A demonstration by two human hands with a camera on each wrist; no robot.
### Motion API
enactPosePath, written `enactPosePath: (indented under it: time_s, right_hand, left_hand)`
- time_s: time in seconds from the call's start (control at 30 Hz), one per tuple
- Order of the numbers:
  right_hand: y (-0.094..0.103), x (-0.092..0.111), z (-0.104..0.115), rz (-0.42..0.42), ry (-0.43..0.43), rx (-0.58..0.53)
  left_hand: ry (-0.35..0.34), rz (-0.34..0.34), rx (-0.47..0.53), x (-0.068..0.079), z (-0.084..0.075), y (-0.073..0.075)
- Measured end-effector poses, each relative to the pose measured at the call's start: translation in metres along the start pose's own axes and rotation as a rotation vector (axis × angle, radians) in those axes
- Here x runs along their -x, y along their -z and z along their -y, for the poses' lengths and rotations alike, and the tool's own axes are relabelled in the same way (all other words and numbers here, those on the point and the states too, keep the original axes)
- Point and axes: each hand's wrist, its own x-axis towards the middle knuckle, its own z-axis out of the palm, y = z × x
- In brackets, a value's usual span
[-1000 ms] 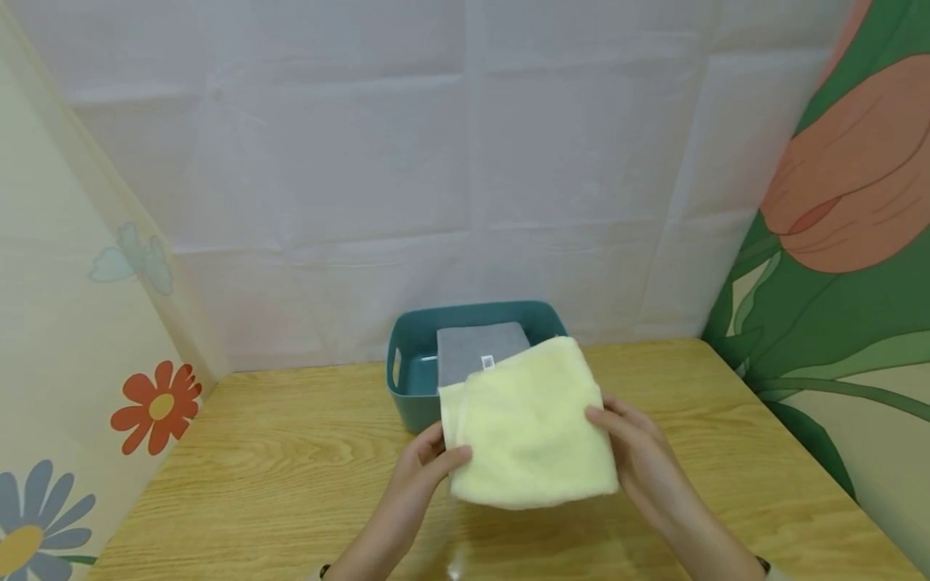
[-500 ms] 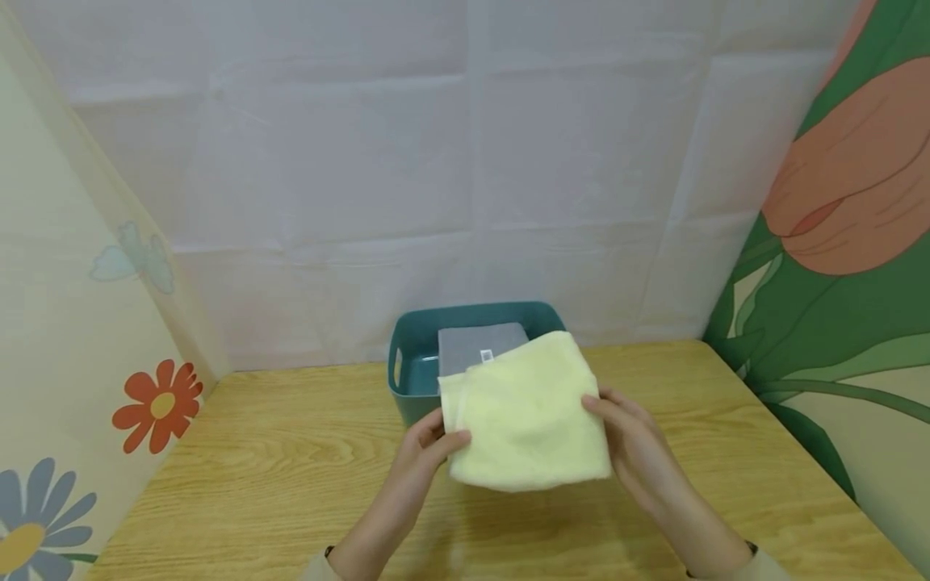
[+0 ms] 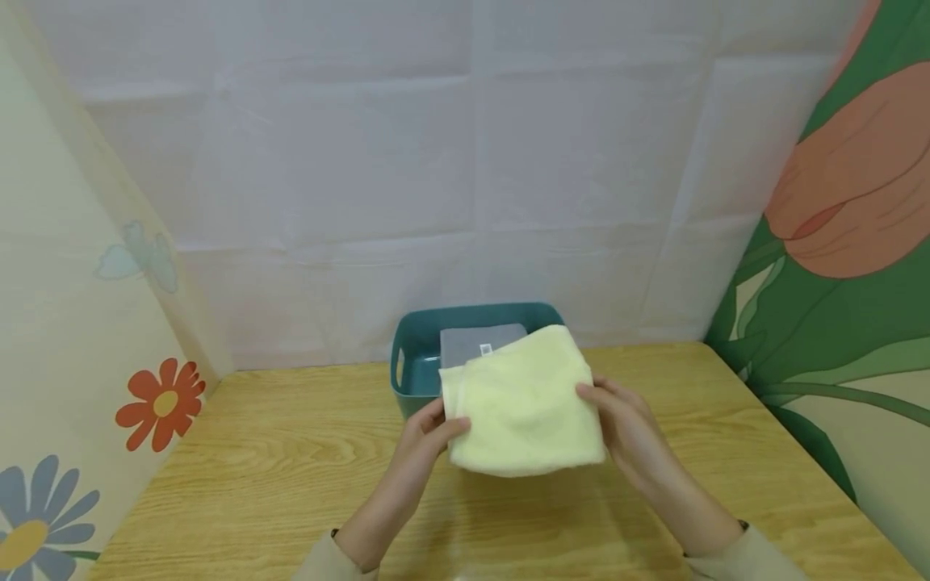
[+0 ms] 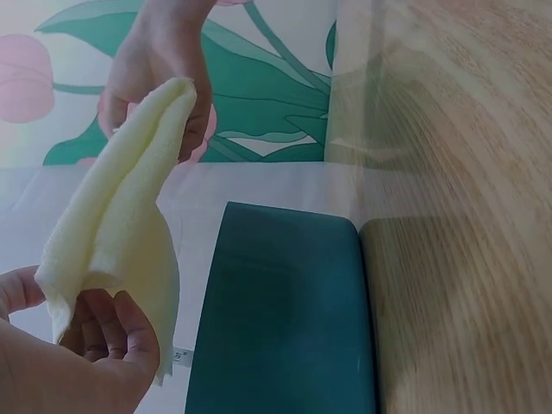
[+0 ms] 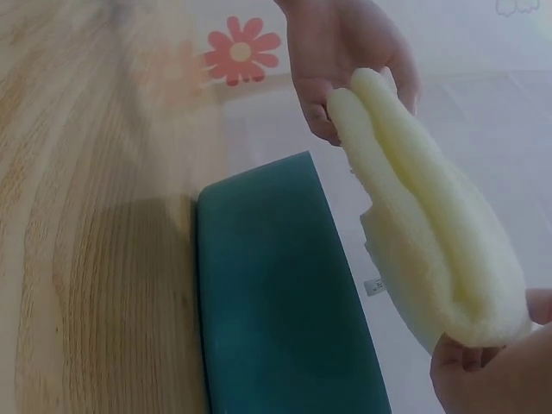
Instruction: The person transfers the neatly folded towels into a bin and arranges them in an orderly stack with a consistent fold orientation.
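Note:
A folded pale yellow towel [image 3: 526, 403] is held up in front of the teal basket [image 3: 417, 371], hiding part of it. My left hand [image 3: 425, 440] pinches the towel's left edge, thumb on top and fingers underneath. At the opposite edge my right hand [image 3: 628, 424] grips it the same way. Inside the basket a grey folded cloth [image 3: 472, 343] with a small white tag shows behind the towel. Both wrist views show the towel [image 4: 121, 198] lifted above the tabletop, its layers folded together, with the basket's outer wall [image 5: 276, 293] beyond it.
The basket stands on a wood-grain table [image 3: 291, 468], close to a white sheet backdrop [image 3: 363, 161]. Panels printed with flowers flank the table on the left [image 3: 65, 323] and right [image 3: 857, 323].
Both hands have carried the towel slightly away from me, toward the basket, keeping the same grip. The basket and grey cloth have stayed in place.

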Motion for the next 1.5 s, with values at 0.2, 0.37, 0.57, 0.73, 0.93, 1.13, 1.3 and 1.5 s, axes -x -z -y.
enactPosePath:
  time_s: [0.2, 0.37, 0.57, 0.73, 0.93, 1.13, 1.3, 1.5]
  right_hand:
    - [0.003, -0.005, 0.005, -0.008, 0.001, 0.064]
    - [0.004, -0.01, 0.008, -0.021, 0.012, 0.121]
    - [0.004, -0.017, 0.01, -0.033, 0.008, 0.197]
    - [0.005, -0.024, 0.01, -0.036, -0.009, 0.263]
    - [0.003, -0.031, 0.009, -0.062, 0.002, 0.328]
    - [0.001, -0.038, 0.01, -0.093, 0.013, 0.382]
    - [0.001, -0.044, 0.011, -0.088, 0.037, 0.406]
    - [-0.002, -0.051, 0.014, -0.079, 0.055, 0.431]
  left_hand:
    - [-0.014, 0.004, -0.017, -0.006, -0.001, 0.0]
    - [-0.026, 0.007, -0.014, -0.009, 0.0, 0.001]
    - [-0.019, -0.004, -0.017, -0.015, -0.001, 0.001]
    - [0.001, -0.012, -0.023, -0.019, -0.002, 0.001]
    - [0.005, -0.024, -0.017, -0.023, -0.002, 0.0]
    - [0.018, -0.035, 0.001, -0.027, -0.003, -0.001]
    - [0.011, -0.034, -0.004, -0.031, -0.003, 0.0]
    - [-0.006, -0.055, -0.021, -0.038, -0.003, 0.002]
